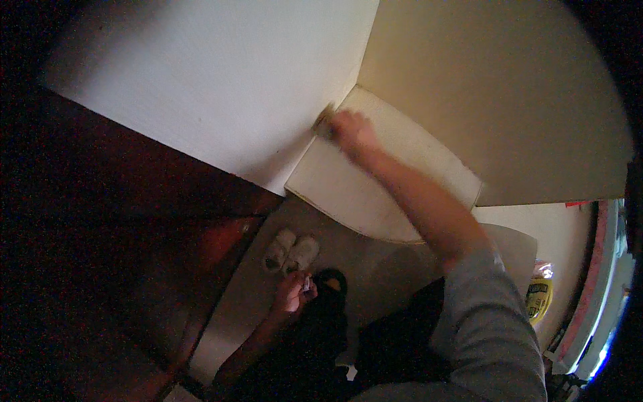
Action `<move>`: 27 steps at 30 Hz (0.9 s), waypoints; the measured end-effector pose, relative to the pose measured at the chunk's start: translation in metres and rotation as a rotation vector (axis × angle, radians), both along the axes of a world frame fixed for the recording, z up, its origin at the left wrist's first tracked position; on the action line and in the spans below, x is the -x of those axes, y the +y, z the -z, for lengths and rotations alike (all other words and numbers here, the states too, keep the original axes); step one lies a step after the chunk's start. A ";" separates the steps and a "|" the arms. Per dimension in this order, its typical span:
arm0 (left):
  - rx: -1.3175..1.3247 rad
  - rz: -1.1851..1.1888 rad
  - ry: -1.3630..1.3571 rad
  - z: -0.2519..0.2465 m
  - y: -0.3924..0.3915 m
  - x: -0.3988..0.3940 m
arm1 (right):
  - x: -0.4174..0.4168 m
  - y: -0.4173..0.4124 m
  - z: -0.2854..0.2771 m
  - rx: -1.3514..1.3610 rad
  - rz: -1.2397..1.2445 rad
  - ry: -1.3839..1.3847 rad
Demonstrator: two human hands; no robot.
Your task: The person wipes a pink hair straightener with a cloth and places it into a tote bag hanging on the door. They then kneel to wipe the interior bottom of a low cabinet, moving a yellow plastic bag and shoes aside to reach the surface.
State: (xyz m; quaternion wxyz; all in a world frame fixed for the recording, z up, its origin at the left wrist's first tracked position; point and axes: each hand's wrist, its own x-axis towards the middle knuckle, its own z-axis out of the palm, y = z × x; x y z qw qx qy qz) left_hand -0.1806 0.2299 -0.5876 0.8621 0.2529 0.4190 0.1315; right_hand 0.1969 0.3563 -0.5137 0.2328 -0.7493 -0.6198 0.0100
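My right hand [354, 131] is blurred, its fingers closed around a brownish brush-like thing [324, 118] whose exact kind I cannot make out. That thing meets the white panel [241, 85] just above its joint with a pale curved corner shelf [346, 186]. My right forearm crosses over the shelf, covering part of its surface. Lower down, my left hand [294, 292] is closed on a small whitish object [306, 284], mostly hidden by the fingers. It hangs above the floor near a pair of light-coloured shoes [291, 251].
A beige panel [482, 100] rises behind the shelf's right side. On the grey floor [369, 261], my foot in a dark slipper [331, 281] is below the shelf. Dark reddish-brown furniture [125, 201] stands left. A yellow packet [540, 300] bearing writing lies at right.
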 end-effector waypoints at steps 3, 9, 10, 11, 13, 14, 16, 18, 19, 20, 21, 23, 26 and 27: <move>0.069 -0.072 -0.025 -0.005 -0.009 0.001 | 0.084 -0.061 0.022 -0.251 -0.296 0.016; 0.267 -0.142 -0.140 -0.009 0.003 -0.002 | 0.062 -0.048 0.042 -0.043 -0.105 0.007; 0.298 -0.174 -0.087 -0.013 0.003 -0.006 | 0.043 -0.037 0.039 -0.050 0.049 0.024; 0.209 -0.090 -0.122 -0.011 0.005 -0.005 | 0.033 -0.030 0.037 -0.061 0.199 0.041; 0.029 0.082 -0.188 -0.008 0.006 -0.001 | 0.033 -0.027 0.043 -0.106 0.166 0.082; 0.078 0.041 -0.140 0.001 0.001 0.006 | 0.044 -0.025 0.032 -0.126 0.136 0.111; 0.192 -0.021 -0.056 0.021 -0.011 0.007 | 0.075 -0.042 0.054 -0.252 -0.356 -0.080; 0.187 -0.033 -0.045 0.018 -0.014 0.012 | 0.083 -0.049 0.037 -0.267 -0.751 -0.026; 0.181 -0.022 -0.043 0.014 -0.012 0.012 | 0.069 -0.040 0.034 -0.198 -0.811 -0.025; 0.104 0.036 -0.019 0.009 -0.010 0.010 | 0.043 -0.019 0.033 -0.129 -0.871 -0.022; 0.027 0.088 0.009 0.002 -0.007 0.010 | 0.024 -0.003 0.033 -0.061 -0.936 -0.012; 0.024 0.089 0.102 0.001 -0.014 0.019 | 0.015 -0.002 0.030 -0.172 -0.940 -0.079; 0.118 0.051 0.166 0.001 -0.014 0.020 | 0.017 -0.001 0.013 -0.056 -0.846 -0.063; 0.062 0.087 0.121 -0.003 -0.010 0.021 | 0.017 0.000 0.008 0.009 -0.793 -0.032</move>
